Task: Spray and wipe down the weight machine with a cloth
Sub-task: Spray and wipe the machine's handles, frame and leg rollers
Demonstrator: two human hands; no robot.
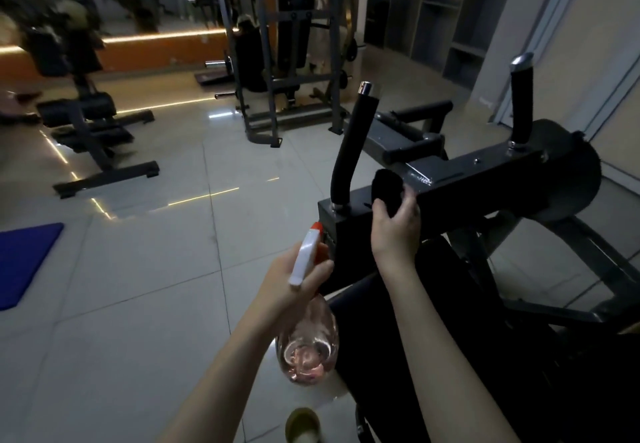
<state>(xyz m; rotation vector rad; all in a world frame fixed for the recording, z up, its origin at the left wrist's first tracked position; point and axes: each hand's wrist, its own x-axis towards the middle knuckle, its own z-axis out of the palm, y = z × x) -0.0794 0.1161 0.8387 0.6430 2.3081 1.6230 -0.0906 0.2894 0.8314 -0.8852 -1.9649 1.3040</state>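
Black cloth (388, 186) bunched in R hand (394, 231), fingers curled round it, pressed on top of machine (485, 183) btwn two upright grips (349, 144). Best wiped w/ firm overlapping strokes along the top & round grip bases. L hand (294, 280) grips spray bottle (308, 345) at the neck, just beside machine's near end. Bottle is clear w/ pinkish liquid inside, level unclear.

Top left, the plants (72, 16) are smeared by blur and nothing fine can be read there. The blue mat (24, 262) is cut by the left edge. The spray bottle (308, 342) neck is covered by the left hand (294, 280); the black cloth (386, 183) is half hidden inside the right hand (394, 231). A shoe (302, 423) is clipped at the bottom.
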